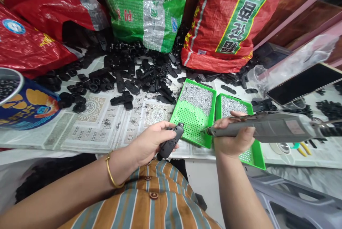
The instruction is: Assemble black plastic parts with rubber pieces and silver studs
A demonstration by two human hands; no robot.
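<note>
My left hand (151,142) grips a black plastic casing (171,143), an elongated part held just off the table's front edge. My right hand (232,138) is closed around a grey electric screwdriver (269,129) that lies level, its tip pointing left toward the casing, a short gap apart. Under the tool stand two green perforated trays: the left tray (187,123) and the right tray (258,157), each holding a heap of small silver screws (196,97) at its far end.
A pile of black plastic parts (133,75) covers the table's back. Behind it lean red sacks (229,18) and a green sack (145,8). A blue tub (24,104) of black pieces is left. A dark phone (304,84) lies right.
</note>
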